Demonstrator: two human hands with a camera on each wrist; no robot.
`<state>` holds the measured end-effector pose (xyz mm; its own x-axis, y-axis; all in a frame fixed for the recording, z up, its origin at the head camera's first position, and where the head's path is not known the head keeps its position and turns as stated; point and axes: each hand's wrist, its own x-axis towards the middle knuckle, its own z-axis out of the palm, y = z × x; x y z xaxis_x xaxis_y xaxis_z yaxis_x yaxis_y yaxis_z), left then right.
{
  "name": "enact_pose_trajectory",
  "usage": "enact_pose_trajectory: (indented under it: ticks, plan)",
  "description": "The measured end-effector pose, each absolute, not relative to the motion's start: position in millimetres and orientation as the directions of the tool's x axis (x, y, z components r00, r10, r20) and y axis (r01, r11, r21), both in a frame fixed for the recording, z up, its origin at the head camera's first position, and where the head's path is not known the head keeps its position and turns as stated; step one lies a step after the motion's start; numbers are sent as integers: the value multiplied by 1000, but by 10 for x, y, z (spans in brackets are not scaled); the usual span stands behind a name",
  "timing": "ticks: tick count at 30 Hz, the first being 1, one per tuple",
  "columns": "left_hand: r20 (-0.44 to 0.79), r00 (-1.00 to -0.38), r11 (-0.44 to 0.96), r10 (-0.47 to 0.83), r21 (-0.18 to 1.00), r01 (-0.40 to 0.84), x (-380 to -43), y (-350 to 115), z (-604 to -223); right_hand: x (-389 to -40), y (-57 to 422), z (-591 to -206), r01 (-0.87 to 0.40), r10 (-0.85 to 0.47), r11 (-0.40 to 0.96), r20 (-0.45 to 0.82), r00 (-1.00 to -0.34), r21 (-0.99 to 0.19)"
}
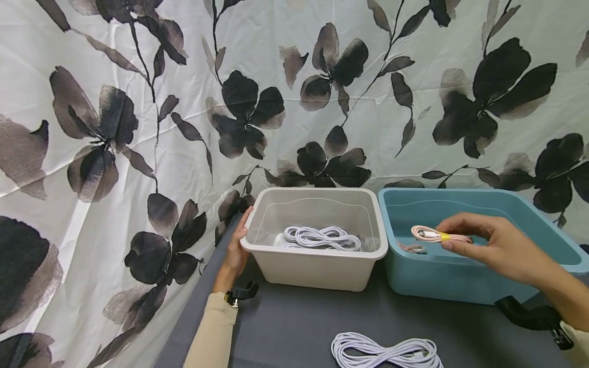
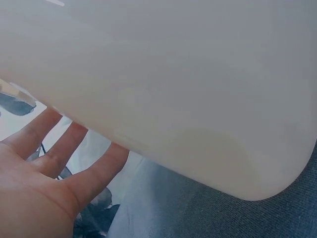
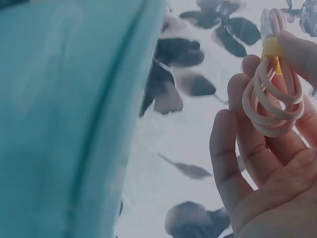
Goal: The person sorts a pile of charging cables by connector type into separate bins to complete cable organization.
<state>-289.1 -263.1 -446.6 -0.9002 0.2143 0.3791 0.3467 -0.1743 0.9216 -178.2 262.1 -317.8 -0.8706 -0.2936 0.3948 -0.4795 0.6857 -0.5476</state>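
My right hand [image 1: 506, 248] pinches a coiled pink cable [image 1: 428, 234] between thumb and fingers, above the blue bin [image 1: 460, 278]. In the right wrist view, a yellow tie [image 3: 272, 48] binds the loops of that coil. Another pink cable [image 1: 412, 249] lies inside the blue bin, partly hidden by its front wall. My left hand [image 1: 236, 254] touches the left side of the beige bin [image 1: 317, 268], fingers extended up toward the rim. Bundled white cables [image 1: 322, 238] lie in the beige bin. The left wrist view shows fingers [image 2: 101, 171] against the bin, their tips hidden behind it.
A bundled white cable [image 1: 386, 351] lies on the dark grey surface [image 1: 285, 327] in front of the bins. The two bins stand side by side, rims close together. A white curtain [image 1: 257, 30] with dark flowers hangs behind them and along the left.
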Motion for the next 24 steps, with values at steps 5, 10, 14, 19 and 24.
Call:
enact_pose_trajectory:
  ticks: [5,10,14,19,24]
  plan:
    - [378,-900,-174,216,922,345,-2897,-2630,-4472,-1995,2729,-3041,-474,-299,687,380,-875,-551]
    - [375,-902,-170,214,923,344,-2900,-2635,-4481,-2195,2823,-2937,-415,-275,706,318,-908,-574]
    - [369,-906,-163,209,926,339,-2908,-2641,-4490,-2384,2887,-2876,-384,-269,722,278,-922,-576]
    - [359,-907,-159,220,931,330,-2913,-2635,-4482,-2585,2958,-2832,-342,-264,743,218,-940,-576]
    - [351,-910,-154,221,934,322,-2902,-2623,-4469,-2770,3000,-2855,-305,-252,760,172,-952,-574]
